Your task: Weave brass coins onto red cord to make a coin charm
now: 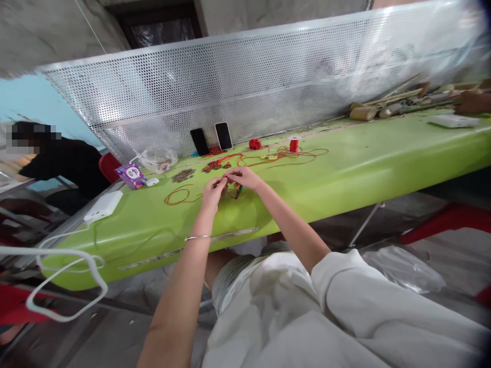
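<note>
My left hand (pixel 214 192) and my right hand (pixel 245 177) meet over the green table, fingers pinched together on a thin red cord (pixel 224 177), mostly hidden by the fingertips. A small dark and multicoloured piece (pixel 238 192) hangs or lies just under my right hand; its kind is too small to make out. Just beyond the hands is a cluster of brown coin-like discs with red cord (pixel 215 165). Left of that lies a pile of similar plain discs (pixel 183 175). A loop of orange-red cord (pixel 177 195) rests beside my left hand.
Two phones (pixel 223 136) lean on the perforated metal screen (pixel 245 92). Nearby are a red cord ball (pixel 255 144), a red spool (pixel 294 145), a clear plastic tub (pixel 158 160) and a purple packet (pixel 131 176). Bamboo pieces (pixel 363 113) lie right; a person (pixel 69 166) sits left.
</note>
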Demonstrator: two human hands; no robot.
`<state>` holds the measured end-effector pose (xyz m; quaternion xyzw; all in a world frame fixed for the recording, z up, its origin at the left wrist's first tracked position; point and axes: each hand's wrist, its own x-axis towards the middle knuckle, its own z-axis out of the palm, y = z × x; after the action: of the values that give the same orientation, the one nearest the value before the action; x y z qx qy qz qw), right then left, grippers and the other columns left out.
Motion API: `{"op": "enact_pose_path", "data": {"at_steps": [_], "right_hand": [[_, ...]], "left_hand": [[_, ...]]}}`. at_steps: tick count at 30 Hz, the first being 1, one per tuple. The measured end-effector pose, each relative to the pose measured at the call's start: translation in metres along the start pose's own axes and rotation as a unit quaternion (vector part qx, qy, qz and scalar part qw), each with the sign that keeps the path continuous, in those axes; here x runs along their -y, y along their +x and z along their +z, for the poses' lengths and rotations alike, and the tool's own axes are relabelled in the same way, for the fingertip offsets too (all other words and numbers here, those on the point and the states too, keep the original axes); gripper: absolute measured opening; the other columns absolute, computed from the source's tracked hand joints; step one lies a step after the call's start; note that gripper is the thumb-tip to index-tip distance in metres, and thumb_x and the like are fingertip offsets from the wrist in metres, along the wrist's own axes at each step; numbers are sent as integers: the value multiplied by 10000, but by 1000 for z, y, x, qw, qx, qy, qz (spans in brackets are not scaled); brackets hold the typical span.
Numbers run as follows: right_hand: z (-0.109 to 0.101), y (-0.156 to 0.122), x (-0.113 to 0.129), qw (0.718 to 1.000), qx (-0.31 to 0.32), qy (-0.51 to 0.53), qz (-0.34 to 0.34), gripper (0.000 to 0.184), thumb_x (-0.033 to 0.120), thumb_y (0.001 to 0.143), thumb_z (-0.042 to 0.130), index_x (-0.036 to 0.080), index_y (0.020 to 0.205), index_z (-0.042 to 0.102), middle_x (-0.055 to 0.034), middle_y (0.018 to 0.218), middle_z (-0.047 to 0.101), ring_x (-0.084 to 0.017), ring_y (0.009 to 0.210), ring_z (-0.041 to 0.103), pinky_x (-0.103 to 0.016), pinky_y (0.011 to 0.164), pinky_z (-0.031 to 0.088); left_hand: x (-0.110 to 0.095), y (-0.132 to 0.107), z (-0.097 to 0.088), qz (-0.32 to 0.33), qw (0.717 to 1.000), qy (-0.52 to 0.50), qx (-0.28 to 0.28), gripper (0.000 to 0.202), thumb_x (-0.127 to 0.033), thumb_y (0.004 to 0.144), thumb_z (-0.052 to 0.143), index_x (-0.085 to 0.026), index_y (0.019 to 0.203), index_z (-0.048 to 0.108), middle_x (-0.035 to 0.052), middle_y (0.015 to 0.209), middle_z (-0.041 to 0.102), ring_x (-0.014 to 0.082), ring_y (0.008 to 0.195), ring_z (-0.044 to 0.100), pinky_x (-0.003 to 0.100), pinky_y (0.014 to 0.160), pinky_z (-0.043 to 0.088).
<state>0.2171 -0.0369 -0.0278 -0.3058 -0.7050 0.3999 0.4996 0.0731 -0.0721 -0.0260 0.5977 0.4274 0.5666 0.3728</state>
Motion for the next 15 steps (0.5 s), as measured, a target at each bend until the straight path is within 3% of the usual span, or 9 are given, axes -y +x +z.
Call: {"op": "enact_pose_path", "data": {"at_steps": [8, 15], "right_hand": [[1, -4, 8, 996, -10, 43, 81, 97, 143, 833, 598, 119, 816, 691, -27, 735, 688, -80, 606, 613, -151, 562, 493], [3, -7, 14, 987, -15, 84, 135, 102, 124, 827, 626, 111, 735, 670, 0, 603, 639, -53, 512, 575, -121, 498, 463]], "left_hand": [[-1, 0, -1, -15, 1000, 1, -7, 278, -426, 634, 707, -164, 691, 633, -43, 524, 499, 87, 477, 407, 226, 448, 278], [0, 1, -3, -25, 999, 24, 6, 207, -340, 770, 660, -143, 728, 608, -63, 541, 485, 79, 477, 424, 225, 490, 347]]}}
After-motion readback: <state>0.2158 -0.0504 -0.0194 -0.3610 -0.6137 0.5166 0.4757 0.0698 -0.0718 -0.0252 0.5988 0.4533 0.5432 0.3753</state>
